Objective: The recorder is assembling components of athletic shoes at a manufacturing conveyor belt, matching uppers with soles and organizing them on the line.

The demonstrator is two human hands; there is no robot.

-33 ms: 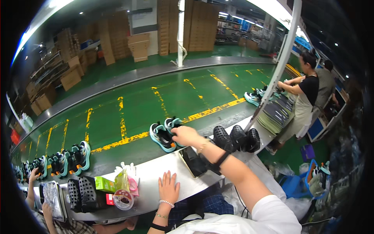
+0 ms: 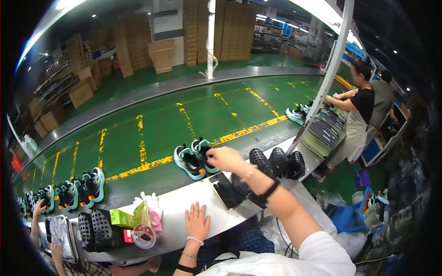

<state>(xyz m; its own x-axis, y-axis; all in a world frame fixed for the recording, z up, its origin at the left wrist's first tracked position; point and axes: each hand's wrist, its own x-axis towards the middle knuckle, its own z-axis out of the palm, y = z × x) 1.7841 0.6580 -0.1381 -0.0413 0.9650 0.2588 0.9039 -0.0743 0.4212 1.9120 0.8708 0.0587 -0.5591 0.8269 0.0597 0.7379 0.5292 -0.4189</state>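
Observation:
A pair of black and aqua sneakers with orange heel tabs stands on the green belt (image 2: 161, 110), just beyond the table edge. The left sneaker (image 2: 189, 163) stands apart from my hands. At the side of the right sneaker (image 2: 201, 149) are the bent, slightly blurred fingers of my right hand (image 2: 226, 159); whether they grip it I cannot tell. My left hand (image 2: 197, 223) lies flat on the pale tabletop (image 2: 172, 207), fingers spread, holding nothing. Between my arms sits a dark rectangular thing with a pale rim (image 2: 227, 191), partly covered by my right forearm.
Black perforated clogs (image 2: 277, 161) stand right of my arm; another black pair (image 2: 102, 227) stands left. Nearby are a green carton (image 2: 122, 218) and round plastic tub (image 2: 143, 236). More sneakers (image 2: 94, 186) line the belt beside a co-worker's hand (image 2: 39, 207). A white post (image 2: 317, 103) rises right.
My right hand has shifted slightly right relative to the right sneaker. My left hand stays flat on the table. The whole view has moved a little.

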